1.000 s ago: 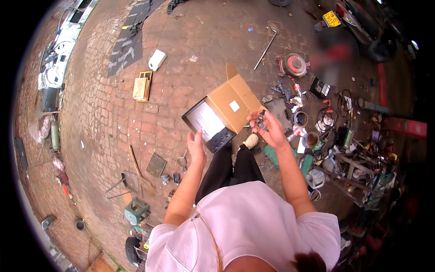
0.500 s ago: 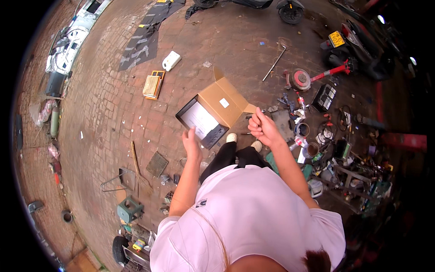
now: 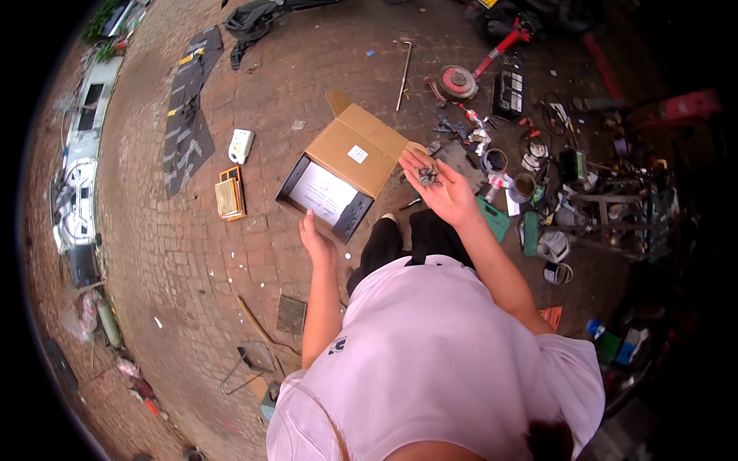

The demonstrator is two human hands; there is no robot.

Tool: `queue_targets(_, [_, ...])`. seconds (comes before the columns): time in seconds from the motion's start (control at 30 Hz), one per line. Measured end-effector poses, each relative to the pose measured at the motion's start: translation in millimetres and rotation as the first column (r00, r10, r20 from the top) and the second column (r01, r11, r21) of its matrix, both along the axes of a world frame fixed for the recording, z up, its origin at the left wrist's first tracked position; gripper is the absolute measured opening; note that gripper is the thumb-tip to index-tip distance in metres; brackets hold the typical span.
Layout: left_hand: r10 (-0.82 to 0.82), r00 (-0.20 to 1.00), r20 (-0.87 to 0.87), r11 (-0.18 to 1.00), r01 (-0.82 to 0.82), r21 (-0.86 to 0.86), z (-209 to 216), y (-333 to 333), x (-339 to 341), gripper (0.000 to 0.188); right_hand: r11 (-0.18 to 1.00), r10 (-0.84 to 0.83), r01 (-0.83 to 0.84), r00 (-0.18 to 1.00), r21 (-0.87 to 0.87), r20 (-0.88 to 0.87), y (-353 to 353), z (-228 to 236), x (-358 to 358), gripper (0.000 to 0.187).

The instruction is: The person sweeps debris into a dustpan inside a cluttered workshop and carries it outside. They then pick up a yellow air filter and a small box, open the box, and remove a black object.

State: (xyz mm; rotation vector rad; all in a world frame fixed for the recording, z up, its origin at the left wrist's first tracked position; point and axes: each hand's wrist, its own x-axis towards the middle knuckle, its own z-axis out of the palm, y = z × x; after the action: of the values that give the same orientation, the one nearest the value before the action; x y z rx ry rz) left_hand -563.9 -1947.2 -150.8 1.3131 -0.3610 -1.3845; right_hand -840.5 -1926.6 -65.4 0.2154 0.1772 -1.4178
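My left hand (image 3: 319, 240) grips the near edge of an open cardboard box (image 3: 361, 165), thumb over the rim. The box is brown inside its raised lid and black outside, and a white printed sheet (image 3: 319, 190) lies in it. To the right of the lid, my right hand (image 3: 453, 198) is palm up with its fingers stretched out. A small heap of grey metal parts (image 3: 427, 177) rests on that palm, too small to tell exactly which kind. The fingertips are close to the lid's right flap.
On the brick floor to the left stand a white jug (image 3: 241, 146) and an orange-framed air filter (image 3: 230, 194). A metal rod (image 3: 404, 75), a red-handled tool with a round head (image 3: 459, 82), a black battery (image 3: 507, 94) and cluttered cans and parts lie to the right.
My right hand has turned from closed to palm up and opened, showing the metal parts. The view has shifted; my left hand stays at the box's near edge.
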Motion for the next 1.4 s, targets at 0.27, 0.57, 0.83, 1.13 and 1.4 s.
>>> queue_targets(0.27, [-0.306, 0.952, 0.026, 0.952, 0.305, 0.027, 13.7, -37.4, -59.0, 0.046, 0.956, -0.293, 0.294, 0.956, -0.019, 0.026, 36.5, -5.0, -52.8, 0.044])
queue_targets(0.57, [-0.386, 0.922, 0.013, 0.918, 0.383, 0.104, 12.1, -48.3, -172.7, 0.043, 0.932, -0.341, 0.340, 0.940, 0.125, -0.012, 58.0, -95.2, -156.3, 0.036])
queue_targets(0.83, [-0.500, 0.855, 0.140, 0.855, 0.461, 0.239, 1.1, -43.4, -252.4, 0.041, 0.866, -0.475, 0.486, 0.873, 0.116, -0.112, 77.0, -108.9, -253.6, 0.041])
queue_targets(1.13, [-0.469, 0.873, 0.136, 0.874, 0.436, 0.217, 4.2, -52.2, -301.4, 0.042, 0.911, -0.411, 0.408, 0.896, -0.056, -0.165, 65.4, -78.3, -300.1, 0.053])
queue_targets(1.4, [-0.510, 0.845, 0.157, 0.856, 0.481, 0.190, 1.6, -50.6, -319.3, 0.046, 0.938, -0.305, 0.344, 0.887, 0.054, -0.347, 69.2, -105.4, -307.5, 0.035])
